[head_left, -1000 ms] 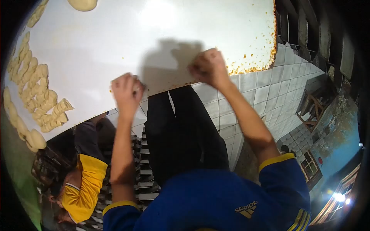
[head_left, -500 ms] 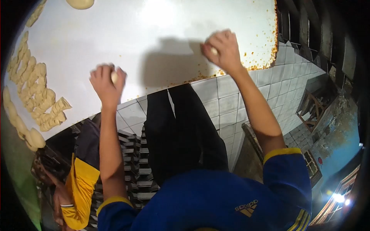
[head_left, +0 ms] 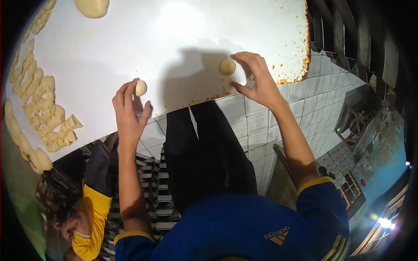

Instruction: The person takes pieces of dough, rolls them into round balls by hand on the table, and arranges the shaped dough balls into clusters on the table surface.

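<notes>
A small round dough ball [head_left: 140, 88] lies on the white table [head_left: 183, 39] by the fingertips of my left hand [head_left: 130, 108]. The fingers of that hand are apart, and whether they touch the ball I cannot tell. Another smooth dough ball [head_left: 227, 67] rests to the left of my right hand [head_left: 257, 82]. Thumb and fingers there are spread wide, with a gap between them and the ball. Shadows of my head and arms fall on the tabletop between the hands.
Twisted dough pieces [head_left: 43, 102] lie in rows along the table's left side, with smooth dough rolls [head_left: 37, 158] at its corner. A large dough lump [head_left: 92, 6] sits at the far edge. Another person in a yellow shirt [head_left: 93, 213] is at lower left. Stacked dark metal trays [head_left: 163, 187] stand below.
Both hands have opened from around their dough balls, leaving them on the table. The left hand has shifted slightly right; the right hand has come slightly nearer. The other person has bent lower.
</notes>
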